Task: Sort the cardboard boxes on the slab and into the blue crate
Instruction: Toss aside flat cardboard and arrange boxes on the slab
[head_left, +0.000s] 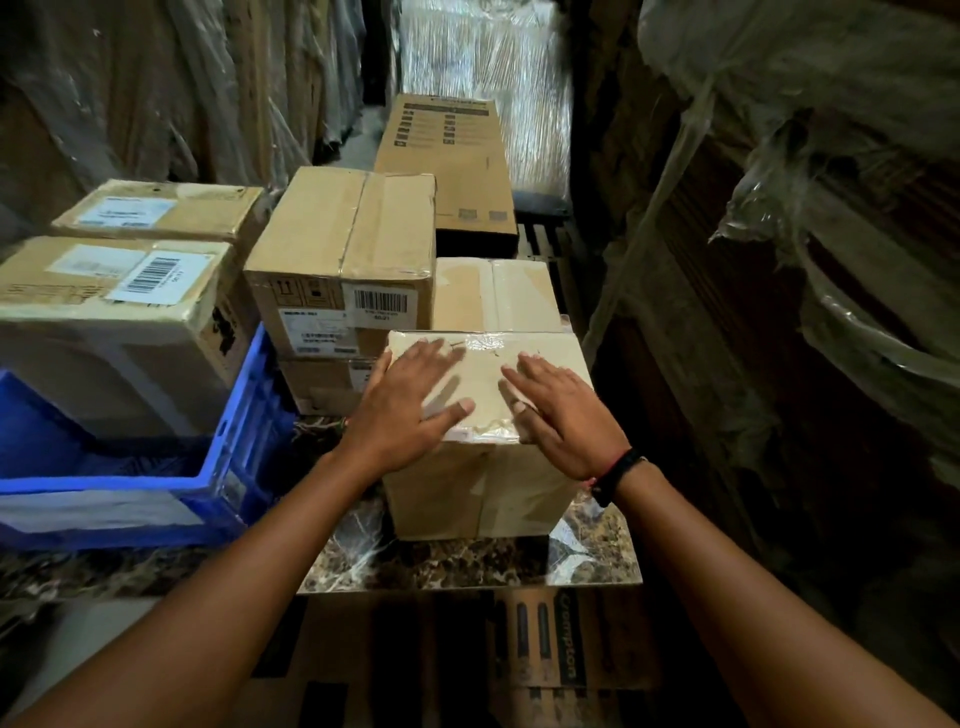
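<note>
**Both hands flat on the taped box at the slab's front**

The small plain brown cardboard box (478, 493) is nearly cube-shaped, with no label in view. Clear glossy tape closes its top flaps and continues down the middle of its near face. It stands upright on the mottled brown marble slab (441, 566), near the front edge and toward the right.

Both hands lie on its top. The left hand (410, 400) covers the left half and the right hand (561, 410) the right half. Each hand is spread wide with straight fingers, palm down, gripping nothing. A dark wristband (615, 475) circles the right wrist.

The box sits square to the slab's front edge, and its tape seam runs straight away from the person. Its sides look so alike that I cannot tell a long axis.

The blue plastic crate (234, 457) stands just left of it and holds a larger pale cardboard box with a barcode label (104, 332). A similar taped brown box (493, 293) touches the small box from behind. To the left of that one, a barcode-labelled brown carton (337, 249) is stacked on another box.
</note>
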